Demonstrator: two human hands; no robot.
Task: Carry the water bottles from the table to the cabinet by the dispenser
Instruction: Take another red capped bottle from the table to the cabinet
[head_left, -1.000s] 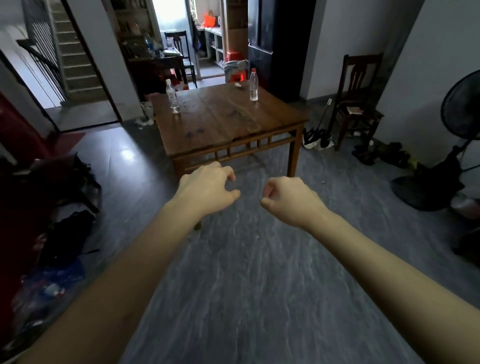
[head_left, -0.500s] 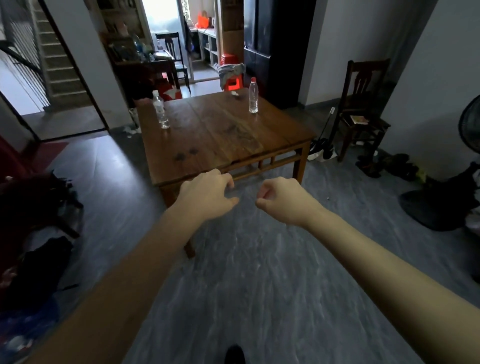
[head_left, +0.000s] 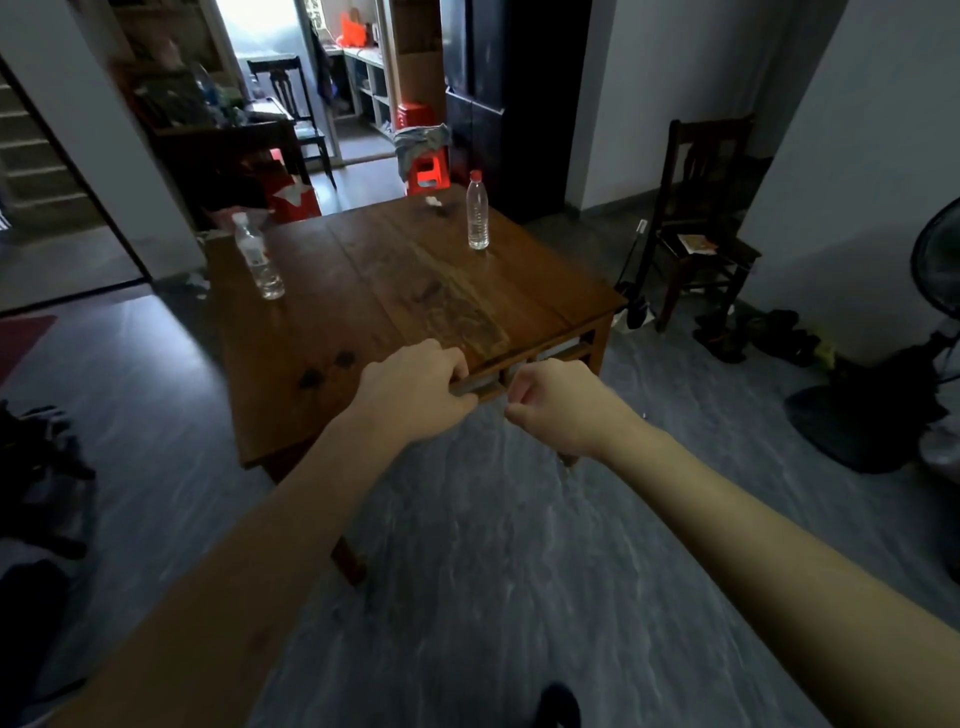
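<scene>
Two clear plastic water bottles stand on a square wooden table (head_left: 395, 291). The one with a red cap (head_left: 477, 216) is upright near the table's far right side. The other, white-capped bottle (head_left: 257, 260) stands near the far left edge. My left hand (head_left: 410, 392) and my right hand (head_left: 556, 402) are stretched out side by side over the table's near corner, well short of both bottles. Both hands have their fingers curled in and hold nothing.
A dark wooden chair (head_left: 701, 218) stands against the right wall with shoes (head_left: 769, 338) on the floor beside it. A black fan (head_left: 930, 322) is at the far right. A red stool (head_left: 428, 169) sits behind the table. Dark bags (head_left: 36, 467) lie at left.
The table has come closer and larger in view as I walked toward it. My hands now overlap its near corner. Their curled pose is unchanged.
</scene>
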